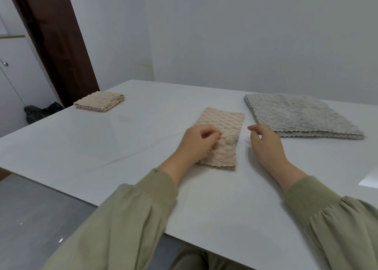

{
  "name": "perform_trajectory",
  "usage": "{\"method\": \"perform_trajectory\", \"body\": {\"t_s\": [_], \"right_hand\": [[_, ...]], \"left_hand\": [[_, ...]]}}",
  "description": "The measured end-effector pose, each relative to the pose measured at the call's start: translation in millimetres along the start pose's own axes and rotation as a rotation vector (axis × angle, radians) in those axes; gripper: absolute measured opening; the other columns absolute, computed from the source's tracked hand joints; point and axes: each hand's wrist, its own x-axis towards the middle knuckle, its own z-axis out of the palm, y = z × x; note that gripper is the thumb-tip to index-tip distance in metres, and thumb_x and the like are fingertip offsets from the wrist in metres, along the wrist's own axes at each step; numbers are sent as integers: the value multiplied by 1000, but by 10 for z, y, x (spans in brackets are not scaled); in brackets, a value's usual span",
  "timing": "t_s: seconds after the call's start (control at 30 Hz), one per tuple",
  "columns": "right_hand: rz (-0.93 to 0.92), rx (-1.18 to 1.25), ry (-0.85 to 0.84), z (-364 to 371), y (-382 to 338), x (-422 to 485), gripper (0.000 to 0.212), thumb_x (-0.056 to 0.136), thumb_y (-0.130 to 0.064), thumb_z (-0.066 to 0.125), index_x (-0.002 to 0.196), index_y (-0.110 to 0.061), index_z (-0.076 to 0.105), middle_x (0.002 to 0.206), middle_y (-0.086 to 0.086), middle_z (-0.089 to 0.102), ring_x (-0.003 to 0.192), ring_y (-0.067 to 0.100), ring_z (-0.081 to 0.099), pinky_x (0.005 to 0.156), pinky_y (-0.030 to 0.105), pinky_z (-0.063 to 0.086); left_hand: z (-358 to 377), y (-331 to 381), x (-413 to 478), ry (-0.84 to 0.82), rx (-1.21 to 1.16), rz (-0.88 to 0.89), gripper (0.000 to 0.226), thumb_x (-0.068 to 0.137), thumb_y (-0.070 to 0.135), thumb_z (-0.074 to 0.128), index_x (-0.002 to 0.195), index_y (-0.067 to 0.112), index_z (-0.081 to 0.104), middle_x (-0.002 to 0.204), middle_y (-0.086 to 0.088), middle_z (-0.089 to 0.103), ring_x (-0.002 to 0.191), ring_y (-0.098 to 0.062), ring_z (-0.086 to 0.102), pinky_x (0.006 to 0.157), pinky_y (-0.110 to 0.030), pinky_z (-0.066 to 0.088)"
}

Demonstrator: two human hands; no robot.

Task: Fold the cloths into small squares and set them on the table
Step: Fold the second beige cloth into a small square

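Observation:
A beige waffle-textured cloth (224, 130), folded into a long strip, lies on the white table (122, 147) in front of me. My left hand (197, 142) rests on its near left part, with curled fingers pinching the fabric. Just right of the strip, my right hand (266, 142) hovers with loosely curled fingers, holding nothing. A beige cloth folded into a small square (99, 101) sits at the table's far left. A stack of flat grey cloths (296, 114) lies at the far right.
The table's left edge runs diagonally, with grey floor (30, 208) below it. A dark brown door frame (55, 41) and a black bag (41, 112) stand beyond the far left corner. A white wall lies behind the table.

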Motion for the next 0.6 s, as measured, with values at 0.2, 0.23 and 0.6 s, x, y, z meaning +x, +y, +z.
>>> {"method": "perform_trajectory", "body": {"t_s": [0.2,0.23,0.6], "right_hand": [[-87,108,-204,17,-121,-225,16,88,-15,55,92,-26,66,108,-7,63,104,7,54,91,20,34],[-123,105,-245,15,-143,-275,14,86,-15,59,91,-26,66,108,-8,62,106,5,53,94,18,33],[-474,-80,-248,5,-110,-427,11,75,-8,75,85,-12,72,96,-7,67,96,14,61,89,21,43]], "left_hand": [[-485,-264,10,-189,198,-25,14,78,20,75,92,20,74,94,11,69,82,3,63,72,-9,44],[-507,-291,7,-236,243,-23,20,75,25,78,94,24,73,102,15,67,92,4,61,78,-7,42],[-576,-367,-31,-324,447,97,33,73,21,78,104,33,71,129,21,54,121,10,42,103,-9,26]]}}
